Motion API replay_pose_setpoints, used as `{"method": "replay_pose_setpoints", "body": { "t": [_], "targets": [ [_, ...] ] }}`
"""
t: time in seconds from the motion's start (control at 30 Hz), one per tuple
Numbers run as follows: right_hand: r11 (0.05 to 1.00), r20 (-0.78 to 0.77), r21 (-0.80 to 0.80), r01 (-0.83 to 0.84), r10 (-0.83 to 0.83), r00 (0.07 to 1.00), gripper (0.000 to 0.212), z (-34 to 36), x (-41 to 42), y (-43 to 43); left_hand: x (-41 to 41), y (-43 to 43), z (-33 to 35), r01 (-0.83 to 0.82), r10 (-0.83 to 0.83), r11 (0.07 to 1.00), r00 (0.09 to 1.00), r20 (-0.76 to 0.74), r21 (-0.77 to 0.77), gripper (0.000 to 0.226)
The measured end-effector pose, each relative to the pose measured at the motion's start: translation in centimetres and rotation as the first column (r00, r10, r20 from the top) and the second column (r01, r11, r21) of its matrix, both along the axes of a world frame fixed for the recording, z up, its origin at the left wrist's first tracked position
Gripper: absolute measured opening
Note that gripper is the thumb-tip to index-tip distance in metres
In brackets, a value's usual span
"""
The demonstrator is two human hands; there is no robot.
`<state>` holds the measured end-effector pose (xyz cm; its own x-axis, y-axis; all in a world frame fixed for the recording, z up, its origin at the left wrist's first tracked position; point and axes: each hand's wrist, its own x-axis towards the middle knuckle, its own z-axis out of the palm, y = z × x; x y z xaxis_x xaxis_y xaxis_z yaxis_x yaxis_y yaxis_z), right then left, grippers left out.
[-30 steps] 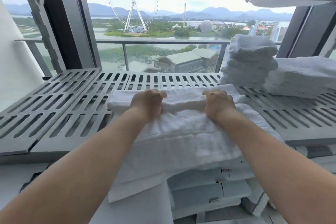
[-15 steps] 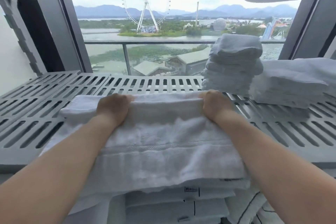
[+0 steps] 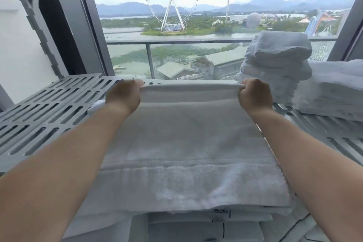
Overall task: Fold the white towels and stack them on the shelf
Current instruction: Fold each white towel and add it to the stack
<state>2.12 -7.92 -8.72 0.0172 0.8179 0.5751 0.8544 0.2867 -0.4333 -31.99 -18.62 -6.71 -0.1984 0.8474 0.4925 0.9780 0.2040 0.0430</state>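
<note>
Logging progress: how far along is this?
Done: tall stack and low stack of folded towels sit on the shelf, right side. In hand: left hand and right hand grip one towel by its far edge. Left: finish folding, stack it; another pile lies underneath.

My left hand [image 3: 123, 97] and right hand [image 3: 255, 95] each grip a far corner of the white towel [image 3: 186, 143] at frame centre, stretched over the slotted grey shelf [image 3: 49, 108]; folded towel stacks [image 3: 279, 61] sit right.
</note>
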Motion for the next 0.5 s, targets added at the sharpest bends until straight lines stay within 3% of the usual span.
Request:
{"method": "replay_pose_setpoints", "body": {
  "t": [0.1, 0.27, 0.5],
  "targets": [
    [0.998, -0.118, 0.067, -0.01, 0.018, 0.993, 0.017, 0.5, -0.3, 0.3, -1.3, -0.4, 0.5, -0.037, 0.037, 0.999, 0.999, 0.011, 0.019, 0.031],
    [0.998, -0.315, 0.056, 0.023, -0.004, 0.949, 0.037, 0.2, -1.0, 0.0, -2.4, -1.6, -0.6, -0.022, 0.018, 0.999, 0.994, 0.111, 0.035, 0.036],
    [0.994, -0.231, -0.104, 0.023, -0.046, 0.972, 0.022, 0.7, -2.1, 0.5, -4.9, -1.8, 0.5, -0.177, 0.175, 0.951, 0.984, 0.031, 0.253, 0.017]
  ]
}}
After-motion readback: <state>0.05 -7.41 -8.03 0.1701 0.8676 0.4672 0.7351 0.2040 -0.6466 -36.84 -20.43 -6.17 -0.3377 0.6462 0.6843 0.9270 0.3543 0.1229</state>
